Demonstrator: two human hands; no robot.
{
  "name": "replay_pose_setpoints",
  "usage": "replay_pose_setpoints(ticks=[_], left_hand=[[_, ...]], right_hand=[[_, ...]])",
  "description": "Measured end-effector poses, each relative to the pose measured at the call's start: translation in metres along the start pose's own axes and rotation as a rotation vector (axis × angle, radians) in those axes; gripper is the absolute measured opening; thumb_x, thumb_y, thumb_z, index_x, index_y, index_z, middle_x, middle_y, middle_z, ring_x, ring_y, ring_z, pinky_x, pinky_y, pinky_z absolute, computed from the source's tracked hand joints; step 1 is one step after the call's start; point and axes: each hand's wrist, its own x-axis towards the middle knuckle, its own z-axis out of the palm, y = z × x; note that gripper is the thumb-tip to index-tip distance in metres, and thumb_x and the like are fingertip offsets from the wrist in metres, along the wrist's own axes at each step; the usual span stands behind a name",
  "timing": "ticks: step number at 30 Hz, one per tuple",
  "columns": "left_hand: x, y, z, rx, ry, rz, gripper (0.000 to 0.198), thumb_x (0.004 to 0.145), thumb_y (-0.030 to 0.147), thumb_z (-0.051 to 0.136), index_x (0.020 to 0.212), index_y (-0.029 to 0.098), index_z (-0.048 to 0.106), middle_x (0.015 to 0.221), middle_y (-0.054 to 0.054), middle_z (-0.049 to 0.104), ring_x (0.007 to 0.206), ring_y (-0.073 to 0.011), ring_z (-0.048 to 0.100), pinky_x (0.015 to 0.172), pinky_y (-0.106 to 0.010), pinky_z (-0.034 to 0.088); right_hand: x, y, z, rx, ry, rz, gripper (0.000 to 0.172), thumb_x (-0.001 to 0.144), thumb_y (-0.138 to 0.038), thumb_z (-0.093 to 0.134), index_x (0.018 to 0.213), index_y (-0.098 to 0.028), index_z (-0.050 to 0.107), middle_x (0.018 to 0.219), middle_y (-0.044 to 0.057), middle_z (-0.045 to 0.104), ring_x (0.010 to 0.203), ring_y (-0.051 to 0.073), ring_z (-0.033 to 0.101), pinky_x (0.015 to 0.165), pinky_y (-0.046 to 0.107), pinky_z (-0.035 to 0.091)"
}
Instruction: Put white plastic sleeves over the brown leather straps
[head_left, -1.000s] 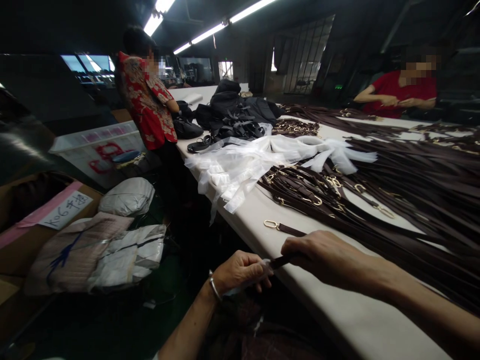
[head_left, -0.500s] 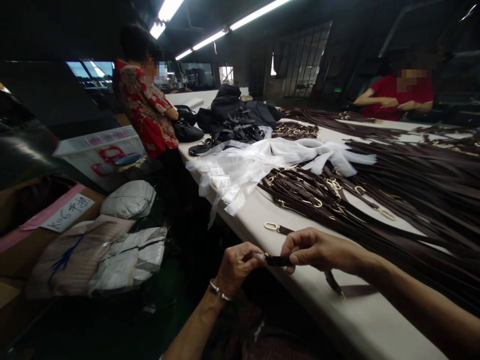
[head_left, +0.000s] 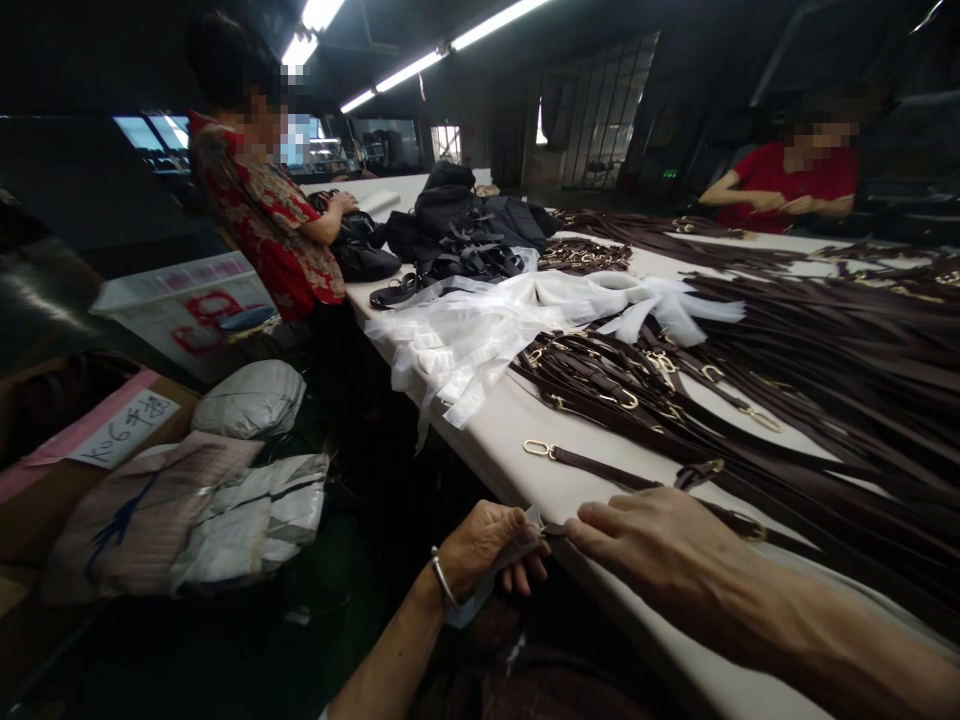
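My left hand point(head_left: 484, 550), with a silver bangle at the wrist, pinches a translucent white plastic strip point(head_left: 474, 602) that trails down past the wrist. A small bit of dark strap point(head_left: 556, 531) with a glint of metal spans the gap between my two hands at the table's near edge. My right hand point(head_left: 660, 535) closes on the other side of this strap, back upward, hiding most of it. Just beyond lies a brown strap point(head_left: 600, 470) with a gold oval ring point(head_left: 538, 449) at its end.
Heaps of brown straps point(head_left: 810, 400) with gold hardware cover the table point(head_left: 495, 440). White translucent strips point(head_left: 480, 335) and black bags point(head_left: 465, 220) lie farther back. Two people in red work across and left. A carton point(head_left: 127, 440) and wrapped bundles point(head_left: 247, 520) occupy the floor.
My right hand has turned palm-down and sits slightly lower and to the right. The white strip now hangs visibly from my left hand. The person at left has raised a hand onto the black bag.
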Motion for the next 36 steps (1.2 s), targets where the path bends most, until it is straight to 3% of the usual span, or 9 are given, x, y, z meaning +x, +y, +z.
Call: replay_pose_setpoints(ticks=[3, 7, 13, 16, 20, 23, 28, 32, 36], left_hand=[[0.001, 0.0, 0.01, 0.022, 0.025, 0.006, 0.067, 0.079, 0.07, 0.06, 0.087, 0.004, 0.07, 0.072, -0.014, 0.071, 0.05, -0.0146, 0.064, 0.04, -0.018, 0.042], [-0.002, 0.003, 0.019, 0.251, 0.173, 0.154, 0.044, 0.085, 0.054, 0.064, 0.09, 0.011, 0.072, 0.081, -0.01, 0.073, 0.06, -0.015, 0.067, 0.053, -0.021, 0.05], [-0.005, 0.007, 0.015, 0.822, 0.361, 0.68, 0.033, 0.089, 0.043, 0.064, 0.108, 0.016, 0.072, 0.097, -0.01, 0.075, 0.089, -0.0228, 0.071, 0.082, -0.03, 0.054], [-0.009, 0.012, 0.015, 0.565, 0.289, 0.479, 0.035, 0.086, 0.045, 0.067, 0.101, 0.014, 0.072, 0.089, -0.01, 0.075, 0.077, -0.0204, 0.071, 0.071, -0.027, 0.055], [-0.01, 0.021, 0.02, 0.216, 0.067, 0.102, 0.035, 0.084, 0.045, 0.067, 0.091, 0.01, 0.071, 0.081, -0.009, 0.073, 0.061, -0.0149, 0.067, 0.056, -0.022, 0.05], [-0.009, 0.024, 0.026, 0.267, 0.04, 0.09, 0.031, 0.086, 0.042, 0.065, 0.088, 0.011, 0.071, 0.076, -0.005, 0.071, 0.06, -0.0116, 0.064, 0.058, -0.02, 0.049], [-0.012, 0.023, 0.018, 0.336, 0.059, 0.112, 0.032, 0.084, 0.044, 0.065, 0.083, 0.012, 0.071, 0.059, 0.001, 0.061, 0.042, -0.0051, 0.044, 0.041, -0.017, 0.029], [-0.022, 0.02, 0.0, 0.289, 0.084, 0.031, 0.027, 0.078, 0.038, 0.069, 0.081, 0.012, 0.072, 0.057, 0.002, 0.062, 0.039, -0.0052, 0.043, 0.037, -0.016, 0.027], [-0.021, 0.013, -0.004, 0.312, 0.177, 0.02, 0.013, 0.07, 0.023, 0.067, 0.076, 0.012, 0.07, 0.063, 0.0, 0.067, 0.045, -0.008, 0.055, 0.042, -0.016, 0.038]], right_hand=[[0.002, -0.001, 0.008, -0.053, -0.154, 0.113, 0.016, 0.091, -0.013, 0.046, 0.092, -0.018, 0.061, 0.08, 0.006, 0.068, 0.065, 0.018, 0.062, 0.053, 0.031, 0.029], [0.008, 0.017, 0.018, -0.058, -0.082, 0.464, 0.019, 0.09, -0.017, 0.045, 0.091, -0.02, 0.064, 0.074, 0.006, 0.07, 0.06, 0.019, 0.06, 0.052, 0.031, 0.02], [0.015, 0.045, 0.015, 0.991, -0.206, 0.615, 0.022, 0.083, -0.034, 0.059, 0.09, -0.017, 0.07, 0.067, 0.003, 0.071, 0.049, 0.01, 0.043, 0.049, 0.024, 0.026], [0.015, 0.044, 0.018, 1.108, -0.208, 0.596, 0.026, 0.082, -0.037, 0.061, 0.092, -0.015, 0.069, 0.068, 0.004, 0.07, 0.048, 0.009, 0.041, 0.048, 0.023, 0.025], [0.013, 0.027, 0.029, 0.484, -0.085, 0.424, 0.016, 0.086, -0.025, 0.054, 0.091, -0.021, 0.069, 0.072, 0.003, 0.07, 0.061, 0.015, 0.057, 0.055, 0.026, 0.029], [0.015, 0.015, 0.037, 0.201, -0.108, 0.326, 0.016, 0.088, -0.019, 0.049, 0.087, -0.02, 0.065, 0.068, 0.004, 0.068, 0.056, 0.016, 0.057, 0.052, 0.029, 0.023], [0.005, 0.041, 0.034, 0.63, -0.185, 0.396, 0.034, 0.082, -0.047, 0.067, 0.104, -0.022, 0.065, 0.087, 0.005, 0.069, 0.078, 0.02, 0.062, 0.062, 0.026, 0.039], [-0.017, 0.075, 0.043, 1.113, -0.376, 0.529, 0.051, 0.081, -0.066, 0.058, 0.09, -0.016, 0.062, 0.064, 0.001, 0.059, 0.055, 0.012, 0.052, 0.051, 0.021, 0.037], [-0.027, 0.076, 0.063, 0.871, -0.331, 0.597, 0.032, 0.085, -0.05, 0.057, 0.084, -0.018, 0.061, 0.055, -0.001, 0.054, 0.048, 0.011, 0.048, 0.047, 0.021, 0.031]])
